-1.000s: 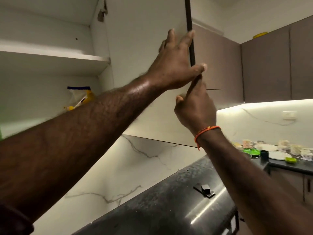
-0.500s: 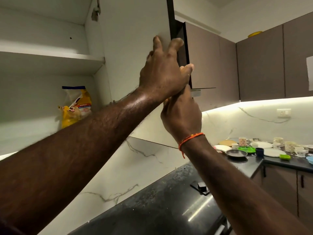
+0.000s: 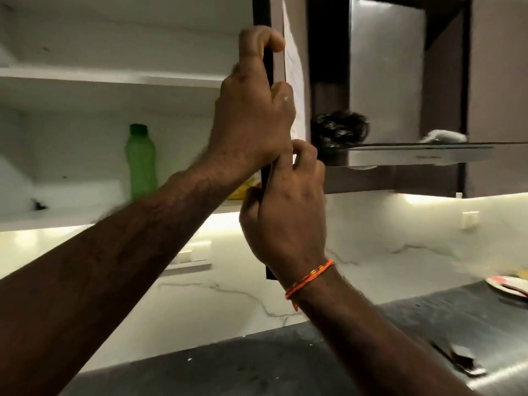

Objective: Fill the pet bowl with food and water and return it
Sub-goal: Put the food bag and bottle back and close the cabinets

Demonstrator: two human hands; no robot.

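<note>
**Both hands on the cabinet door; no bowl in sight**

The left hand (image 3: 251,110) is clamped on the dark edge of the open cabinet door (image 3: 267,178), fingers curled over it high up, thumb on the near side. Directly below and touching it, the right hand (image 3: 285,212) grips the same edge, its fingers closed around the door, an orange thread band (image 3: 310,277) at the wrist.

As for progress, I judge the task to be at an early stage: the cabinet is only being handled, and nothing shows food poured or water drawn. The pet bowl is nowhere in view, so where it sits I cannot say. Fetching food, filling, watering and returning all appear to remain.

Counted from the left: two white shelves (image 3: 114,78) in the open cabinet; one green bottle (image 3: 142,164) standing upright on the lower shelf; one yellow packet (image 3: 243,191), mostly hidden behind the left forearm; one door held by two hands; one dark bundle (image 3: 340,130) in the next compartment to the right; one pale object (image 3: 444,135) further along, too blurred to name; one plate (image 3: 508,285) on the dark counter (image 3: 285,364) at the far right.
</note>
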